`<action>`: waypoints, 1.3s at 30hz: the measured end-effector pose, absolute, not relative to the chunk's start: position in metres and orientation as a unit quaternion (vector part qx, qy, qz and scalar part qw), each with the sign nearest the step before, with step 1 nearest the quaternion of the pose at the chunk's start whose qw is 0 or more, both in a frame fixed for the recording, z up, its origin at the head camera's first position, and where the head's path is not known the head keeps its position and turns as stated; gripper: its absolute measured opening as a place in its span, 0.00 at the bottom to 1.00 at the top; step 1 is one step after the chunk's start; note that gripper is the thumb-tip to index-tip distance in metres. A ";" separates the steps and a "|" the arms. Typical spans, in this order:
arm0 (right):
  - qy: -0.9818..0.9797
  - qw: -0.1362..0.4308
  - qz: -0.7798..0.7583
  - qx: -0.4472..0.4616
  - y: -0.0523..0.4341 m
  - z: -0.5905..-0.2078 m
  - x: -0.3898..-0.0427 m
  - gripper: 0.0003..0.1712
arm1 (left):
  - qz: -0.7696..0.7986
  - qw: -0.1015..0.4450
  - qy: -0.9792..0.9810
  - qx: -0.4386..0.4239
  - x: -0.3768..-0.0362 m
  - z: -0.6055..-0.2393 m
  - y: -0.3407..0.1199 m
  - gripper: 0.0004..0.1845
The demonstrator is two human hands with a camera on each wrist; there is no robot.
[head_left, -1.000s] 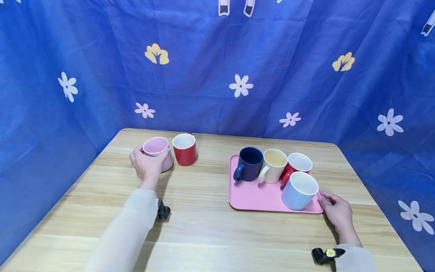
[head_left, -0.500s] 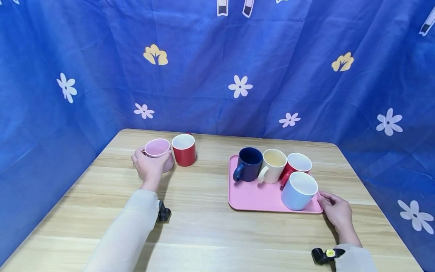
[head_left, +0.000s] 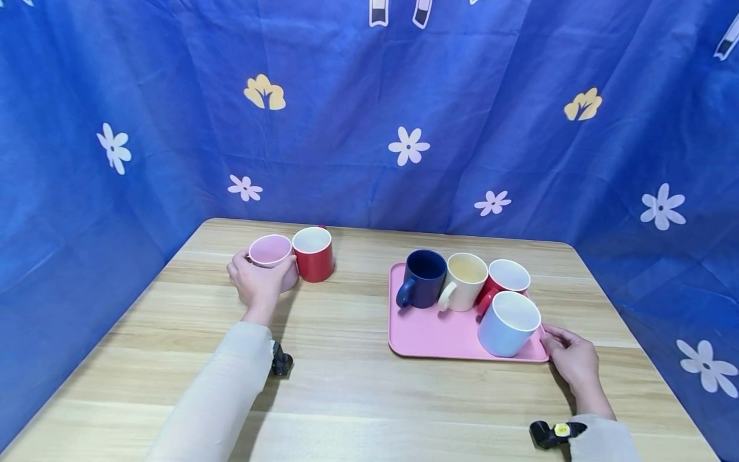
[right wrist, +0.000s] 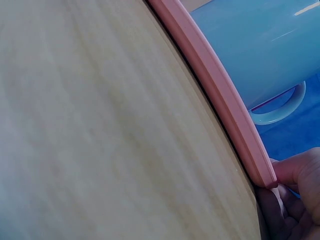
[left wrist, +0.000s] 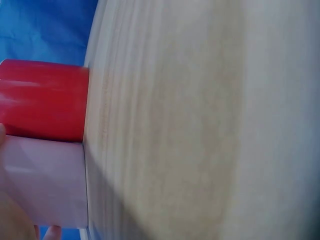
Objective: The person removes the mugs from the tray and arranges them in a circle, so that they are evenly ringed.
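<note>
Biggest thing going, a blue curtain (head_left: pixel 346 96) across the upper frame! Under it, the wooden desk (head_left: pixel 346 391), and right of centre, the pink tray (head_left: pixel 439 337). To the hands: well apart. At lower right, the right hand (head_left: pixel 574 359) pinches the tray's near right corner; at left, the left hand (head_left: pixel 256 280) has the pink mug (head_left: pixel 271 250) gripped, thumb on its right side, and the red mug (head_left: pixel 314 260) stands right up against it! Onto the tray: the light blue mug (head_left: pixel 505 333), nearest the right hand, then the cream mug (head_left: pixel 464 292), the navy mug (head_left: pixel 424 285) and the second red mug (head_left: pixel 508 276), partly hidden.
</note>
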State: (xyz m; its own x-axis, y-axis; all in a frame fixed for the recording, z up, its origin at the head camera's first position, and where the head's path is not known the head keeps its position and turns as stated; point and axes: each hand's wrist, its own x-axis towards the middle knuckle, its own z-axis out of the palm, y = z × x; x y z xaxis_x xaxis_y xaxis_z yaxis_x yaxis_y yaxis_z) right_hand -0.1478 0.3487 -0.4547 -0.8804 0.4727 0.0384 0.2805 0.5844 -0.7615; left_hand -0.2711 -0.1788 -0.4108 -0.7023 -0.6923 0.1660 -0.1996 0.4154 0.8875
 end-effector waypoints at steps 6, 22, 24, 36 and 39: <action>-0.882 0.114 0.404 -0.216 0.349 -0.454 -0.147 0.21 | -0.469 0.263 -0.796 0.279 -0.269 -0.411 -0.176 0.54; -0.883 0.120 0.403 -0.207 0.348 -0.454 -0.148 0.21 | -0.506 0.362 -0.748 0.233 -0.263 -0.386 -0.168 0.52; -0.884 0.117 0.403 -0.208 0.348 -0.454 -0.147 0.21 | -0.507 0.363 -0.746 0.232 -0.265 -0.379 -0.166 0.52; -0.883 0.117 0.407 -0.204 0.349 -0.455 -0.147 0.22 | -0.541 0.370 -0.728 0.200 -0.277 -0.329 -0.137 0.52; -0.882 0.116 0.408 -0.206 0.349 -0.455 -0.148 0.23 | -0.544 0.371 -0.731 0.178 -0.280 -0.321 -0.125 0.52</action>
